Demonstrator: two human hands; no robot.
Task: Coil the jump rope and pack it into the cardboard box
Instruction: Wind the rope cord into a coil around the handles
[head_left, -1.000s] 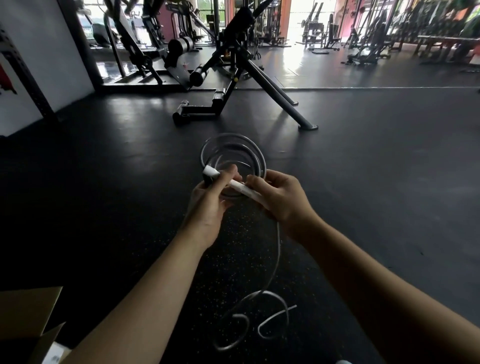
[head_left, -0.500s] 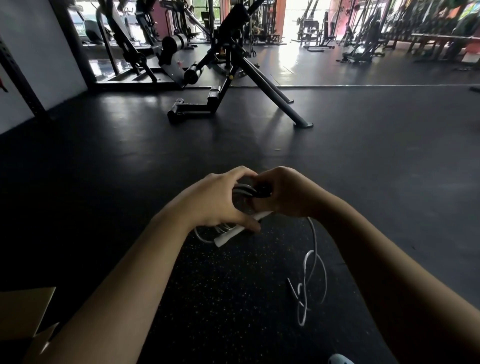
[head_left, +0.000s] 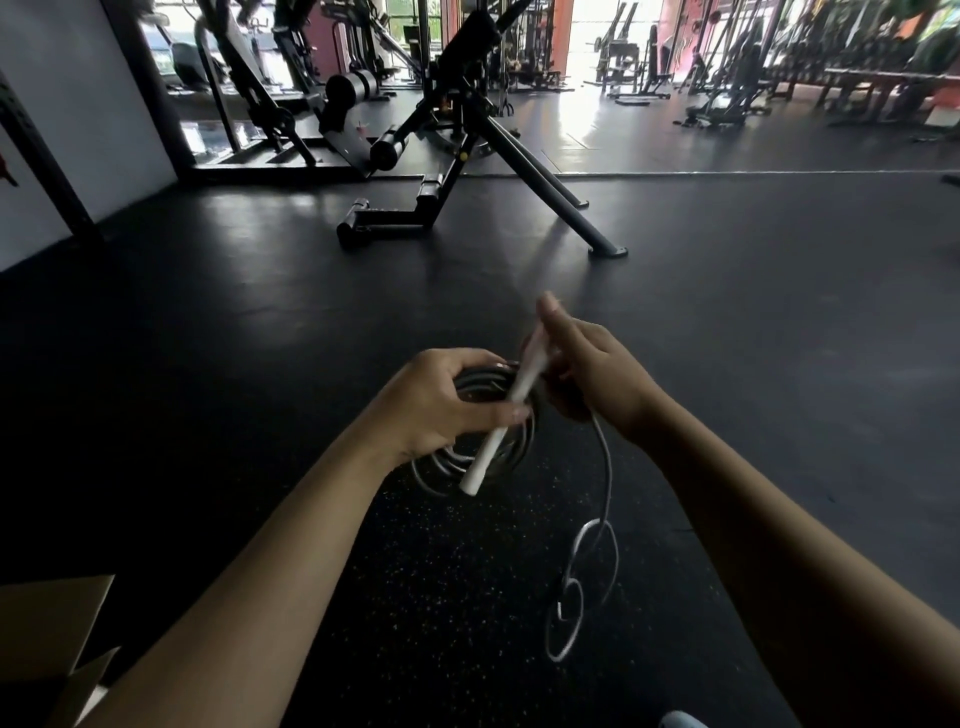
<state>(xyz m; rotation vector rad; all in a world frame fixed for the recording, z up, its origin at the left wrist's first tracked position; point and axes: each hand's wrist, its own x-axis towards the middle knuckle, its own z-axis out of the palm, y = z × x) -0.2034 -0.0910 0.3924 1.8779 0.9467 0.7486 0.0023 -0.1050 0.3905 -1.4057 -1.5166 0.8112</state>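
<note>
Jump rope (head_left: 470, 415) sits coiled in your left hand (head_left: 441, 402), whose fingers and thumb curl round the stacked loops, while your right hand (head_left: 592, 369) pinches the upper end of the white handle (head_left: 506, 410), forefinger stretched along it. That handle lies across the coil with its long axis slanting from up by your right hand down toward you and to the left, and a loose tail (head_left: 597, 535) of rope hangs from under your right hand and curls on the dark floor (head_left: 208, 322). Your cardboard box (head_left: 47, 639) shows only as a flap at the lower left, well apart from the rope, its inside out of sight.
</note>
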